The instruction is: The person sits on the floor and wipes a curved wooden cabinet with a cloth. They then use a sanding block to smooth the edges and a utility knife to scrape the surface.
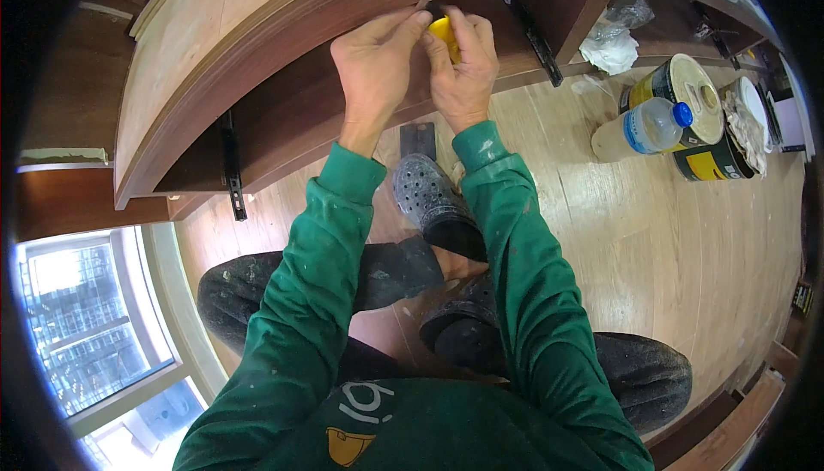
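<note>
Both hands meet at the front edge of a brown wooden cabinet (283, 67). My right hand (468, 76) is closed around a small rounded yellow thing (443, 31) with a black part at its top; its kind is not clear. Right beside it, my left hand (373, 63) is closed in a pinch near a small brownish flat piece (424, 1) that sticks up past the fingertips. Whether the pinch holds that piece or the black part, I cannot tell, since fingers cover most of it.
Black drawer runners (232, 166) hang inside the cabinet openings. On the wooden floor (566, 213) at right stand a clear bottle with a blue cap (652, 126) and several cans (691, 93). Crumpled plastic and white paper (611, 52) lie in a compartment. A window (86, 299) is at left.
</note>
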`<state>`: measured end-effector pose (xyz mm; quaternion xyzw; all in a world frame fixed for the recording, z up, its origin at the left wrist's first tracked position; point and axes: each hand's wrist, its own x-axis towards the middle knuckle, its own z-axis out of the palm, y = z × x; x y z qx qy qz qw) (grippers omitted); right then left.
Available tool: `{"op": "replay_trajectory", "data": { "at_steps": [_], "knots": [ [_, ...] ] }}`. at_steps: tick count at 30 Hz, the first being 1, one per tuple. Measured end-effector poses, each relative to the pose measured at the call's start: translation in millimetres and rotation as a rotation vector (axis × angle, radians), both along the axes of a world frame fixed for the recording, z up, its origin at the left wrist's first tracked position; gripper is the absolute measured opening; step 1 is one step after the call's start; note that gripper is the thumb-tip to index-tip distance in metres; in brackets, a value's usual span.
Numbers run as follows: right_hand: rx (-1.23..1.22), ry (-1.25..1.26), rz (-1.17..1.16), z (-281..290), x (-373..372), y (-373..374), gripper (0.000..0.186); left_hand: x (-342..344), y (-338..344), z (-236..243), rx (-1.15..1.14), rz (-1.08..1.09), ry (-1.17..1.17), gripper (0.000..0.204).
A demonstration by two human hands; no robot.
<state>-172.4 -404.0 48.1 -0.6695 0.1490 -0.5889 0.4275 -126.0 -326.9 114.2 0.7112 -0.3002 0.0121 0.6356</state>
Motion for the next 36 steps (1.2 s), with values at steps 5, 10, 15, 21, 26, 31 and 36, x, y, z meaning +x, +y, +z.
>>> {"op": "replay_trajectory", "data": {
  "at_steps": [5, 10, 15, 21, 26, 31, 36],
  "knots": [
    [-0.013, -0.004, -0.024, 1, 1, 0, 0.033, 2, -2, -1, -0.001, -0.002, -0.068, 0.020],
    [-0.006, -0.005, -0.021, -1, 2, -3, 0.034, -2, -4, 4, 0.023, 0.018, -0.042, 0.020],
    [0.002, -0.020, -0.062, 0, 3, -8, 0.034, -2, -15, -1, -0.033, -0.026, -0.043, 0.020],
    [-0.008, -0.003, -0.056, -3, -1, -10, 0.034, -5, -17, -1, -0.019, -0.012, -0.068, 0.021],
    [0.026, -0.029, 0.008, -2, 2, 2, 0.034, -3, 0, -2, -0.021, 0.038, -0.006, 0.020],
    [0.034, -0.055, -0.019, -1, 3, -1, 0.034, -3, -8, -1, -0.056, 0.007, -0.019, 0.020],
    [0.004, -0.029, -0.042, -4, 3, -9, 0.034, -6, -12, 3, -0.017, -0.002, -0.036, 0.020]
  ]
}}
